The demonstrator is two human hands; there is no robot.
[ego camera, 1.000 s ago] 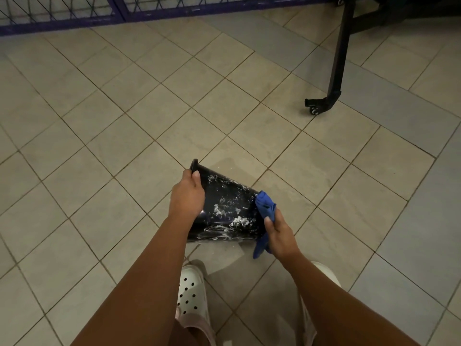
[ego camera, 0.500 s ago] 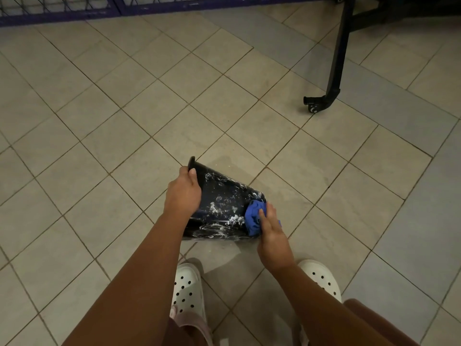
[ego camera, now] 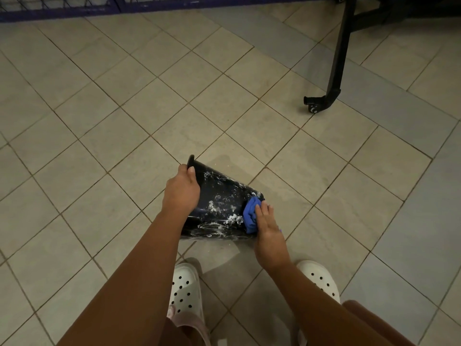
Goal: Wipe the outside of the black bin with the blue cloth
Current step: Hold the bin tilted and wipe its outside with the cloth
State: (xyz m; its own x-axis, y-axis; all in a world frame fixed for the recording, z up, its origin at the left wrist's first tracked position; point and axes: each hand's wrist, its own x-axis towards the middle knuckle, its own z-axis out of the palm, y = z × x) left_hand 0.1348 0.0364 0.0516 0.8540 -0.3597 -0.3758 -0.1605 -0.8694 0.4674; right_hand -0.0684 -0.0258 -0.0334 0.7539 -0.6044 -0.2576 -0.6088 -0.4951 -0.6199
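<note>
Lying sideways near the floor [ego camera: 99,121], rim left, base right, the black bin [ego camera: 219,203] is gripped by the left hand [ego camera: 180,193], fingers curled, while the right hand [ego camera: 268,231] presses the blue cloth [ego camera: 250,216] flat-fingered at its base.

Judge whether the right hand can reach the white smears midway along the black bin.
Probably yes. The right hand presses the crumpled blue cloth on the black tapered bin's narrow end; white smears lie bare beside it; the left hand grips the rim.

The right hand [ego camera: 268,228] has bunched the hanging blue cloth [ego camera: 250,216] against the black bin [ego camera: 219,196].
</note>
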